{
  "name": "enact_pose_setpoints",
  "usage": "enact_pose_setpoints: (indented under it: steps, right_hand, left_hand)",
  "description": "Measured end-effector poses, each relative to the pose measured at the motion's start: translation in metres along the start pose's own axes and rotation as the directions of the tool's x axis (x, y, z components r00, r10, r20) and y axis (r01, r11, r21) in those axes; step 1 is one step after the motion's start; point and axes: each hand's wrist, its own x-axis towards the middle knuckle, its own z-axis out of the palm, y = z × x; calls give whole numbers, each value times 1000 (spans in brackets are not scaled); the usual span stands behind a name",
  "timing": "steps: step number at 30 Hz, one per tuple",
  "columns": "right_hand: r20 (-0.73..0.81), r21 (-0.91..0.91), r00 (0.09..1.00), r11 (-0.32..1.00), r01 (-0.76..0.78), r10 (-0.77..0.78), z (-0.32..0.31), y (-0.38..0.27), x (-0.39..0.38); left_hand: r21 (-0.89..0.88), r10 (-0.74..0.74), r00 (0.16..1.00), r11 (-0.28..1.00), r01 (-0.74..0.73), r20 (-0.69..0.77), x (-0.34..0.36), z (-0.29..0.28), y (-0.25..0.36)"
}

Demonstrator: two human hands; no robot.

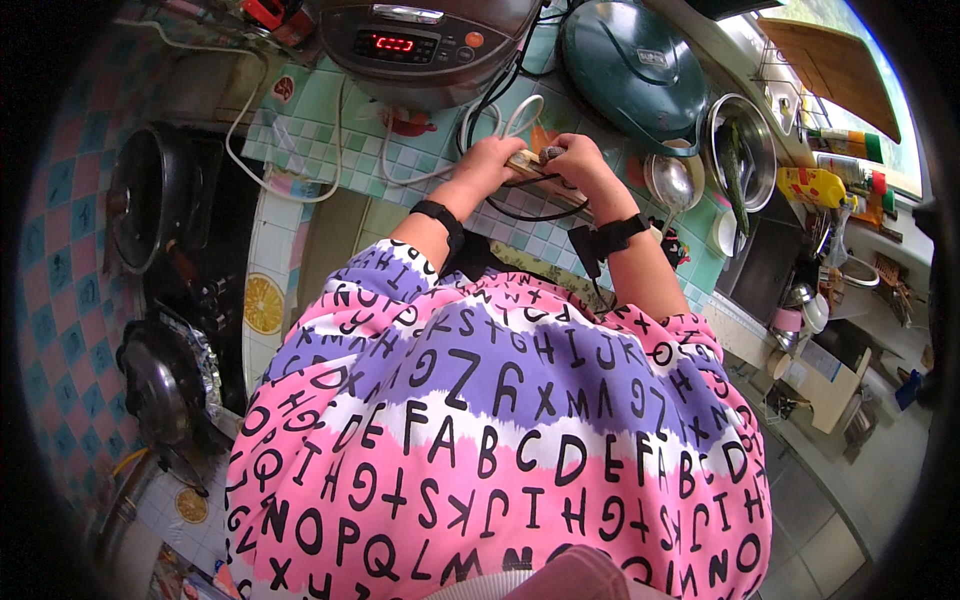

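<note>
My two hands are close together at the counter edge, below a rice cooker point(400, 70) with a lit red display. My left hand point(485, 165) has its fingers curled at the left end of a pale wooden piece point(528, 165), apparently gripping it. My right hand point(580, 165) pinches a small grey-brown lumpy item point(551, 154) over that wood; I cannot make out what it is. A small orange thing point(542, 138) lies behind my hands. Black and white cables loop around and under them. A steel ladle point(672, 182) rests to the right of my right hand.
A dark green lidded appliance point(630, 70) and steel bowl with cucumbers point(755, 155) stand back right. Bottles point(845, 145) and a yellow packet point(810, 188) line the right. Pans point(140, 195) sit on a black stove at left. A white cable point(240, 120) crosses the counter's left end.
</note>
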Motion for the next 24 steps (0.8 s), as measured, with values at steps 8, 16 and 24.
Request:
enact_pose_setpoints:
  steps: [8,16,24]
  right_hand:
    - [22,48,999,998,-43,42,5,1,7]
    - [-34,-26,998,998,61,-62,6,-5,1]
    - [37,527,975,834,166,-218,-10,6,-10]
  left_hand:
    - [9,20,1000,1000,-19,-13,0,1,0]
    - [17,40,999,999,-39,-29,2,-1,1]
    - [-17,17,1000,1000,-17,-4,2,-1,2]
